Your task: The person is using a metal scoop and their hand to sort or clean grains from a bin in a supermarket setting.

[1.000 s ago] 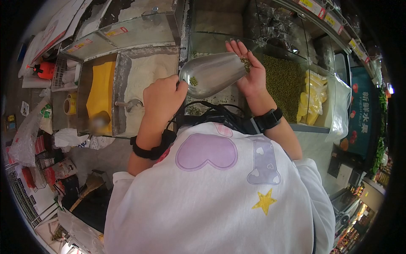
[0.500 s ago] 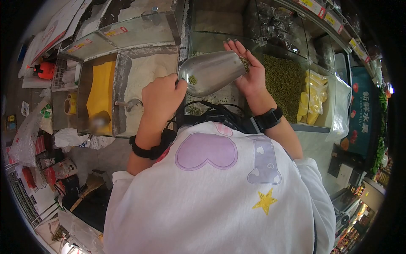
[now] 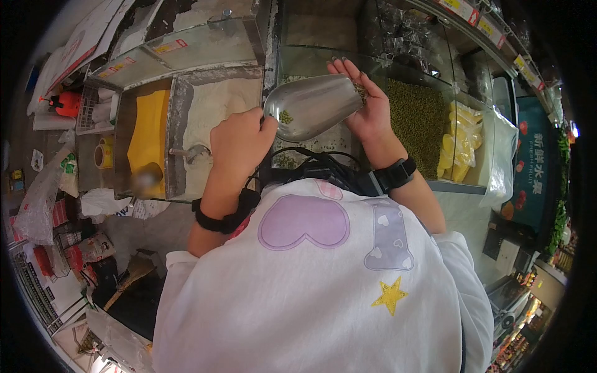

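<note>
My left hand (image 3: 241, 140) is closed at the rounded left end of a shiny metal scoop (image 3: 314, 105); any handle is hidden by the hand. A few green beans (image 3: 285, 117) lie inside the scoop near that end. At the scoop's narrower right end, my right hand (image 3: 372, 109) is held palm up with its fingers stretched out. More small beans (image 3: 360, 93) rest on its palm, right by the scoop's edge. Below the scoop is a bin (image 3: 336, 138) with beans scattered over its pale bottom.
A bin of green beans (image 3: 413, 124) and bagged yellow goods (image 3: 462, 140) stand to the right. On the left are bins of white powder (image 3: 221, 102) and yellow meal (image 3: 148, 124), with a metal scoop (image 3: 148, 180) in the latter. Glass panels (image 3: 208, 50) stand behind.
The few beans inside the scoop have shifted very slightly. Both hands and the scoop stay almost in the same place.
</note>
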Demonstrator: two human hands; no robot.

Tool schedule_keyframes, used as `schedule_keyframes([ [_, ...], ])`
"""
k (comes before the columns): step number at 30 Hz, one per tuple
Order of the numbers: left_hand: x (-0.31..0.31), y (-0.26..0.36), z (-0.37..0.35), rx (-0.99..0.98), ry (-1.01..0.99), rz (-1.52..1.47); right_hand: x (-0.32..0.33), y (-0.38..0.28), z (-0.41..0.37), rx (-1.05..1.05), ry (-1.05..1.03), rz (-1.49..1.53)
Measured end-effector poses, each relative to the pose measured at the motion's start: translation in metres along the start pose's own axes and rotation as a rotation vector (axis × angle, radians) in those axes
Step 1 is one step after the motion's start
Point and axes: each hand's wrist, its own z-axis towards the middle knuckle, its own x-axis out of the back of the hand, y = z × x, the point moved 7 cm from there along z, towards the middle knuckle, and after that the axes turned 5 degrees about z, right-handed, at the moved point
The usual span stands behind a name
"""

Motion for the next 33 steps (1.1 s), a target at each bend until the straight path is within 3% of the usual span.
schedule_keyframes([
  [10, -0.002, 0.001, -0.001, 0.0, -0.008, 0.003, 0.003, 0.002, 0.0, -0.013, 0.034, -0.002],
  [18, 0.004, -0.002, 0.0, -0.025, -0.054, 0.048, 0.043, 0.007, 0.0, -0.111, 0.388, -0.145],
  [22, 0.01, -0.002, -0.002, -0.013, -0.124, 0.129, 0.046, 0.008, -0.004, -0.116, 0.457, -0.139],
  [24, 0.017, 0.001, -0.001, -0.011, -0.122, 0.148, 0.047, 0.01, -0.001, -0.184, 0.353, -0.154],
  [28, 0.018, -0.001, 0.001, -0.001, -0.111, 0.148, 0.043, 0.01, -0.002, -0.171, 0.37, -0.242],
  [30, 0.019, 0.0, 0.002, -0.014, -0.086, 0.157, 0.047, 0.007, -0.009, -0.129, 0.561, -0.339],
  [33, 0.02, 0.002, 0.002, -0.015, -0.081, 0.171, 0.045, 0.006, -0.01, -0.124, 0.561, -0.356],
])
